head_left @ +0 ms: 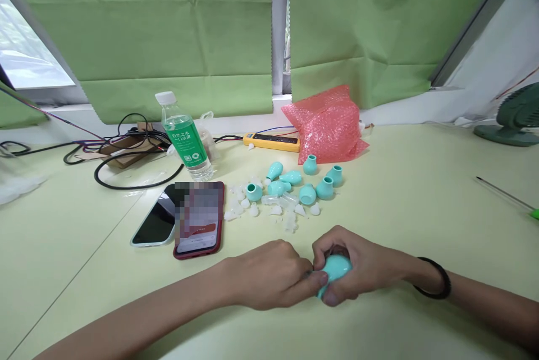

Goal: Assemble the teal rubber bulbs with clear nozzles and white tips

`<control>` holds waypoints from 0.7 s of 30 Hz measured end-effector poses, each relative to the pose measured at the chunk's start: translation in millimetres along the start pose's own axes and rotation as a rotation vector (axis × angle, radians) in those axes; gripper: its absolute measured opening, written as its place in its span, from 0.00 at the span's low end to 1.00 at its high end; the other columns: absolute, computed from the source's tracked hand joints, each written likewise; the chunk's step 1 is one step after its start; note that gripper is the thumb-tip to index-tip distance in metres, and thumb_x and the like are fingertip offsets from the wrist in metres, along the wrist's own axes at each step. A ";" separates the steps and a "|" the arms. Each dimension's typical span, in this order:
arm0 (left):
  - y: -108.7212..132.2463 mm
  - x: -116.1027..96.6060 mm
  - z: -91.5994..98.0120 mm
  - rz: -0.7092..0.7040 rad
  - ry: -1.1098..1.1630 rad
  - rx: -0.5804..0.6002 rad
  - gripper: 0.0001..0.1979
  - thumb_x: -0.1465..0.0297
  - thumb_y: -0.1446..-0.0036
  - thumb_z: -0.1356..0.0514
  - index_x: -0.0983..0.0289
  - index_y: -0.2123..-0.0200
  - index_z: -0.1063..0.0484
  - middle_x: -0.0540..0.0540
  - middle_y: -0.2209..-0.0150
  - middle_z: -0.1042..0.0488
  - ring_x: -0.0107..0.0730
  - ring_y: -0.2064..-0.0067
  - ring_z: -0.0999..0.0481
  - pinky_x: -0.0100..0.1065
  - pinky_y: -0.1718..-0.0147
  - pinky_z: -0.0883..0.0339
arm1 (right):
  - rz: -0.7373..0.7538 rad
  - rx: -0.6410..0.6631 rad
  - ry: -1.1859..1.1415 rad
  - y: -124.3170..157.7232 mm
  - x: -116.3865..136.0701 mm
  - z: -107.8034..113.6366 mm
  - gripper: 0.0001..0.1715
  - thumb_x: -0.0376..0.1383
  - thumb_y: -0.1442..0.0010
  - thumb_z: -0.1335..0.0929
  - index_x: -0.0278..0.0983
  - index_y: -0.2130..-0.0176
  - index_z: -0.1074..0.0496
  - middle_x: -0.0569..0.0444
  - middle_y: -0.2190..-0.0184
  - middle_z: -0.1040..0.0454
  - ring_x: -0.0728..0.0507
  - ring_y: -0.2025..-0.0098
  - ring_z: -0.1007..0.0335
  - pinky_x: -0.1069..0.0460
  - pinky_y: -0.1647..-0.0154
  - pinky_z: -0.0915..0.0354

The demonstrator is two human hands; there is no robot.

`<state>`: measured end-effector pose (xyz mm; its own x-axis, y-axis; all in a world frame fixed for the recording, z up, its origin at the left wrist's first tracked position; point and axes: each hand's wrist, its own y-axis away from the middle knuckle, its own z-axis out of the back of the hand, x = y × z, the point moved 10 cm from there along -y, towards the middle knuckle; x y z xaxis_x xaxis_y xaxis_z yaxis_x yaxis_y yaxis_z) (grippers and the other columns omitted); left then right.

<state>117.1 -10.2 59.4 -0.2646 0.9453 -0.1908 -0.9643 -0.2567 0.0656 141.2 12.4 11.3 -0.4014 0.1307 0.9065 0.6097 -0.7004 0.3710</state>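
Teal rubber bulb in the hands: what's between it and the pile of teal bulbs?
Head view: small translucent white plastic tips scattered by the pile of teal bulbs, then bare pale yellow tabletop down to the teal rubber bulb.

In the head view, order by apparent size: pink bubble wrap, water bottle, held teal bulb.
1. pink bubble wrap
2. water bottle
3. teal bulb, smallest even though nearest the camera; it is partly covered.

**What I can't make out from here**

The right hand [357, 264] covers most of the teal rubber bulb [337, 268]. I can't see what the left hand [273, 273] pinches at its end. The red-cased phone [197, 219] has a blurred screen. The dark green desk fan [516, 115] is cut by the right edge. The small white pieces [269, 205] are too tiny to identify.
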 end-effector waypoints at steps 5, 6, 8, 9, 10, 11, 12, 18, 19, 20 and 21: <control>-2.5 -7.8 -3.7 -0.029 -0.009 -0.004 0.21 0.69 0.41 0.64 0.66 0.77 0.37 0.51 0.82 0.33 0.23 0.82 0.38 0.26 0.80 0.47 | 0.033 0.004 0.165 -0.8 2.8 7.5 0.17 0.39 0.66 0.28 0.34 0.75 0.35 0.60 0.80 0.36 0.54 0.79 0.41 0.60 0.82 0.44; -2.3 -10.2 -3.5 -0.041 -0.014 -0.003 0.21 0.70 0.41 0.64 0.66 0.78 0.38 0.51 0.83 0.33 0.22 0.82 0.38 0.26 0.81 0.47 | 0.049 0.023 0.196 -0.3 3.9 7.0 0.16 0.38 0.66 0.28 0.34 0.75 0.34 0.60 0.79 0.35 0.54 0.78 0.40 0.61 0.81 0.43; -0.6 -17.0 -3.8 -0.082 -0.018 0.009 0.22 0.72 0.41 0.65 0.66 0.79 0.38 0.50 0.84 0.34 0.21 0.83 0.39 0.25 0.81 0.46 | 0.080 0.170 0.261 3.2 5.0 -3.4 0.16 0.36 0.66 0.28 0.33 0.73 0.31 0.60 0.78 0.33 0.54 0.77 0.39 0.61 0.78 0.42; 0.4 -20.0 -4.3 -0.102 -0.026 0.016 0.22 0.72 0.41 0.65 0.66 0.80 0.39 0.50 0.84 0.34 0.21 0.83 0.39 0.24 0.81 0.46 | 0.095 0.262 0.293 6.3 5.1 -9.4 0.16 0.35 0.66 0.28 0.33 0.73 0.30 0.60 0.77 0.32 0.54 0.77 0.39 0.61 0.77 0.41; 1.1 -21.3 -5.3 -0.110 -0.043 0.021 0.22 0.73 0.41 0.65 0.66 0.80 0.39 0.50 0.84 0.35 0.21 0.83 0.39 0.24 0.80 0.45 | 0.111 0.340 0.321 9.6 5.3 -13.3 0.16 0.34 0.66 0.28 0.33 0.72 0.30 0.59 0.77 0.31 0.54 0.77 0.38 0.61 0.76 0.41; 1.1 -19.5 -6.6 -0.099 -0.071 0.022 0.21 0.72 0.41 0.64 0.66 0.80 0.38 0.50 0.84 0.34 0.22 0.82 0.37 0.25 0.80 0.44 | 0.129 0.385 0.340 11.8 6.3 -13.6 0.16 0.34 0.65 0.28 0.33 0.71 0.29 0.59 0.76 0.30 0.53 0.76 0.37 0.60 0.75 0.40; 0.5 -13.8 -8.4 -0.061 -0.111 0.019 0.21 0.70 0.41 0.64 0.66 0.79 0.38 0.51 0.83 0.34 0.25 0.81 0.36 0.26 0.79 0.43 | 0.153 0.385 0.348 11.8 9.0 -9.5 0.16 0.33 0.64 0.29 0.33 0.70 0.30 0.58 0.75 0.30 0.53 0.75 0.36 0.60 0.74 0.39; -0.4 64.4 -24.2 0.383 -0.360 -0.038 0.12 0.66 0.44 0.55 0.67 0.62 0.39 0.58 0.67 0.33 0.34 0.71 0.31 0.30 0.80 0.38 | 0.433 -0.081 0.126 1.6 50.5 64.3 0.12 0.35 0.55 0.32 0.34 0.68 0.37 0.54 0.71 0.31 0.48 0.67 0.33 0.53 0.66 0.37; 0.1 73.3 -26.8 0.416 -0.399 -0.046 0.11 0.68 0.44 0.53 0.66 0.59 0.41 0.59 0.63 0.35 0.33 0.70 0.32 0.29 0.80 0.38 | 0.455 -0.148 0.091 1.3 54.6 75.9 0.12 0.35 0.53 0.33 0.35 0.68 0.38 0.53 0.71 0.31 0.47 0.67 0.33 0.52 0.66 0.37; 1.0 80.8 -28.0 0.449 -0.434 -0.060 0.12 0.71 0.45 0.52 0.65 0.56 0.43 0.60 0.61 0.37 0.32 0.69 0.32 0.28 0.80 0.37 | 0.465 -0.202 0.076 0.6 57.8 85.8 0.12 0.36 0.52 0.33 0.36 0.67 0.39 0.53 0.71 0.31 0.46 0.66 0.32 0.52 0.65 0.37; 2.1 86.4 -27.8 0.480 -0.463 -0.080 0.14 0.71 0.46 0.52 0.63 0.55 0.45 0.60 0.60 0.38 0.33 0.68 0.32 0.28 0.80 0.37 | 0.473 -0.257 0.086 -0.2 61.0 95.3 0.12 0.37 0.52 0.34 0.36 0.67 0.40 0.53 0.70 0.31 0.46 0.65 0.32 0.51 0.65 0.37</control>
<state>91.8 65.3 15.9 -0.6489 0.7065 0.2826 -0.7435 -0.6676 -0.0382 181.7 87.4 85.8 -0.1846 -0.2904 0.9389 0.5547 -0.8194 -0.1444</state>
